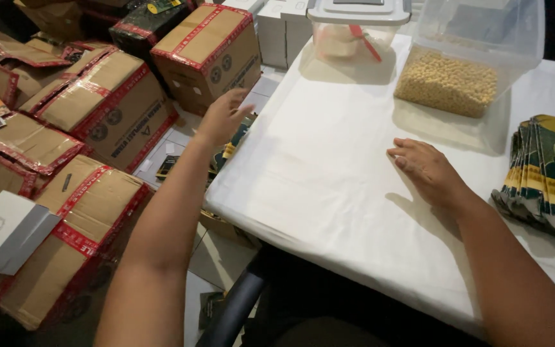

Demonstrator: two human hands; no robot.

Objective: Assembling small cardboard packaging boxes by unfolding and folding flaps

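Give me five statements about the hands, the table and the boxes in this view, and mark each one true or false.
1. The right hand rests palm down on the white cloth-covered table. True.
2. The left hand grips a brown cardboard box. False: it is open and empty, reaching out past the table's left edge, above dark flat packets lying below it.
3. The clear plastic tub holds pale yellow grains. True.
4. The stack of dark green and yellow pouches lies on the floor. False: it lies on the table, to the right of the right hand.
5. Brown cardboard boxes with red tape stand left of the table. True.
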